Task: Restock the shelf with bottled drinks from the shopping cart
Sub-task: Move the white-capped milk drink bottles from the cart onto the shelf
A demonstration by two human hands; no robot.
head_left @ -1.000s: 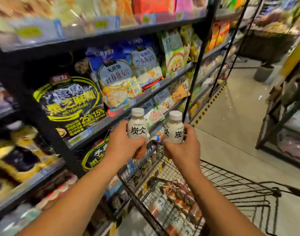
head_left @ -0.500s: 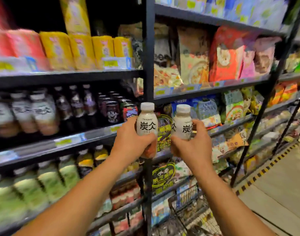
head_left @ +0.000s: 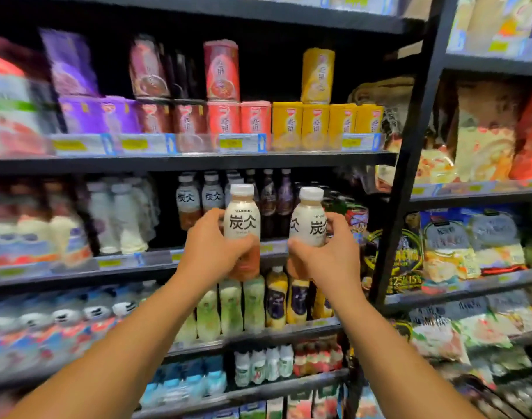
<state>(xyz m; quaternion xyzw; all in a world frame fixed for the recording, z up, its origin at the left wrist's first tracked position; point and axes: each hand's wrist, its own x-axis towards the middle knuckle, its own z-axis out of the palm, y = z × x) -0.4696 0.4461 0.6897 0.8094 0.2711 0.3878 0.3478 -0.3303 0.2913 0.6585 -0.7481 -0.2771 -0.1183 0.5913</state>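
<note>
The left hand (head_left: 212, 247) has its fingers wrapped round a small white plastic bottle with a white cap (head_left: 242, 219); the right hand (head_left: 329, 255) holds a second white bottle just like it (head_left: 308, 220); both stand upright in front of the black metal shelf (head_left: 156, 261). I think they belong beside the same-looking bottles on that shelf (head_left: 199, 199); slide them in slowly, labels forward, without bumping the dark bottles (head_left: 274, 195) nearby.

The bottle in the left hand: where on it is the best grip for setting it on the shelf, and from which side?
Grip the lower body of the left bottle, below its label, from the near side, as the left hand does. The bottle is upright and its body is wider than the neck, so the fingers wrap securely, leaving cap and front free to go in first.
</note>
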